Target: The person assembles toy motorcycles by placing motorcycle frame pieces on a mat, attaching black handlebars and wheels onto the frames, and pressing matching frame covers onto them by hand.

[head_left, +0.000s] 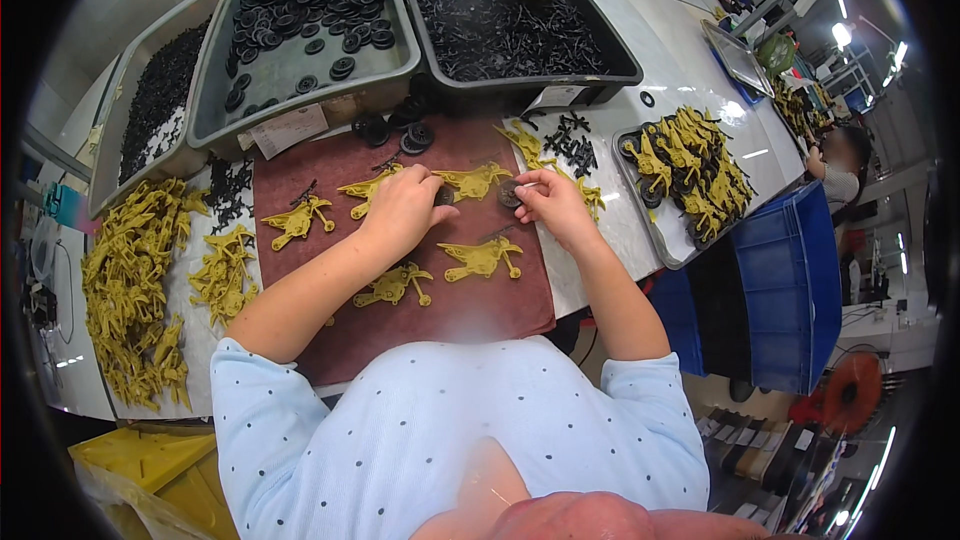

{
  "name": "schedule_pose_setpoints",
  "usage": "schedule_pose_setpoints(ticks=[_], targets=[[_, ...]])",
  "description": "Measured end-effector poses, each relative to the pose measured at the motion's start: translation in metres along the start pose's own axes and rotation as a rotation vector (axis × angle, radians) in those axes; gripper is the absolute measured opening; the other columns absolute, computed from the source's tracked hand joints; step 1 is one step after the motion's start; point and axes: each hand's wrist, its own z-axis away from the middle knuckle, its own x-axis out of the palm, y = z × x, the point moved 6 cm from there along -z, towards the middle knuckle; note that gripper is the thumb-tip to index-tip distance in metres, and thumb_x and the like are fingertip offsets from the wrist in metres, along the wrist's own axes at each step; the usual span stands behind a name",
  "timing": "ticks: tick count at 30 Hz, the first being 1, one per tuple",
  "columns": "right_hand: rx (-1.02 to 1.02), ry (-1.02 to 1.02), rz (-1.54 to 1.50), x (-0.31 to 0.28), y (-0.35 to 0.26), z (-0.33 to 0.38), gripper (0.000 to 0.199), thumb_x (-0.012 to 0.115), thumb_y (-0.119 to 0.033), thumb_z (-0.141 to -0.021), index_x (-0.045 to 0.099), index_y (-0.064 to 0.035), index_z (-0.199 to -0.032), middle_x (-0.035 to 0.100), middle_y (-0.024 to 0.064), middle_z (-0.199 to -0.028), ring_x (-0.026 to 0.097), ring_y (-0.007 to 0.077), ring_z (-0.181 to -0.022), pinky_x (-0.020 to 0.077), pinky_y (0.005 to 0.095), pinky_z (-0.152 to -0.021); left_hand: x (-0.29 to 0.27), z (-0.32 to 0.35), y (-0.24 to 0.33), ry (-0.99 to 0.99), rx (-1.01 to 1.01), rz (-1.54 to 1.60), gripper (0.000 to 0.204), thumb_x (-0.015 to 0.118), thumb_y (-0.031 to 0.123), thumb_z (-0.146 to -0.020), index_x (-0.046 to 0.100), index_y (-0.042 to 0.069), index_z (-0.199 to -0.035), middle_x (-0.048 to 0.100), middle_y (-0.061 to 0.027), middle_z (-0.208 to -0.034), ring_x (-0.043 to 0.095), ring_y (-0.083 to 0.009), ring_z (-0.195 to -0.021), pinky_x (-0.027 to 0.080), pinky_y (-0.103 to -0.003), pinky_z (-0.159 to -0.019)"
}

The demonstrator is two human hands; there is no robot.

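My left hand [402, 208] has its thumb and fingers closed round a small black wheel [444, 197]. In my right hand [553, 204] another black wheel [510, 194] is pinched between thumb and fingers. Between and just behind the two wheels lies a yellow plastic frame [470, 180] with a thin black part at its end. Several like it are laid out on the reddish-brown cloth [420, 324], among them a frame [480, 259] nearer to me and another frame [298, 222] at the left. My left hand partly covers one frame [362, 186].
Loose wheels [416, 138] sit at the cloth's far edge. Behind stand a grey bin of wheels [330, 90] and a bin of thin black parts [510, 85]. Yellow frames heap [130, 280] at the left. A tray [658, 240] of wheeled yellow pieces stands right, above blue crates [790, 290].
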Motion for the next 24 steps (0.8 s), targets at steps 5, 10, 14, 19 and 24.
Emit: schedule_pose_setpoints(ticks=[5,10,14,19,24], targets=[[-0.050,0.043,0.163,0.002,0.002,-0.002,0.024,0.062,-0.011,-0.088,0.059,0.0018,-0.108,0.064,0.0082,-0.075,0.063,0.0131,-0.066,0.0522,0.0274,-0.059,-0.002,0.001,0.003,0.102,0.060,0.022,0.034,0.078,0.020,-0.069,0.065,0.001,-0.094,0.062,-0.0123,-0.095,0.059,-0.0308,-0.094,0.047,-0.040,-0.082],[-0.190,0.141,0.603,0.005,-0.026,0.007,0.024,0.067,-0.017,-0.083,0.064,-0.0028,-0.103,0.068,0.0144,-0.083,0.066,0.0266,-0.076,0.0518,0.0351,-0.070,-0.006,0.004,0.004,0.143,0.058,0.079,0.040,0.079,0.017,-0.066,0.066,0.005,-0.102,0.061,-0.0093,-0.099,0.057,-0.0286,-0.098,0.045,-0.040,-0.086],[-0.192,0.225,0.794,0.001,-0.027,0.010,0.023,0.071,-0.022,-0.082,0.065,-0.0040,-0.096,0.065,0.0079,-0.071,0.061,0.0180,-0.061,0.0469,0.0323,-0.059,-0.005,0.005,0.005,0.143,0.091,0.056,0.040,0.079,0.017,-0.065,0.066,0.006,-0.101,0.060,-0.0080,-0.099,0.055,-0.0272,-0.099,0.044,-0.039,-0.086],[-0.257,0.225,0.695,-0.004,-0.011,0.006,0.026,0.073,-0.026,-0.081,0.065,-0.0043,-0.094,0.065,0.0072,-0.069,0.060,0.0177,-0.061,0.0462,0.0313,-0.058,-0.003,0.002,0.007,0.160,0.132,0.072,0.039,0.080,0.017,-0.064,0.067,0.006,-0.099,0.060,-0.0070,-0.099,0.055,-0.0264,-0.097,0.043,-0.039,-0.084],[-0.265,0.254,0.659,-0.001,-0.012,0.011,0.028,0.074,-0.027,-0.081,0.064,-0.0041,-0.093,0.063,0.0057,-0.067,0.059,0.0160,-0.060,0.0457,0.0303,-0.058,-0.010,-0.002,0.008,0.204,0.126,0.066,0.038,0.080,0.017,-0.063,0.067,0.005,-0.097,0.060,-0.0070,-0.099,0.055,-0.0263,-0.097,0.043,-0.039,-0.083]])
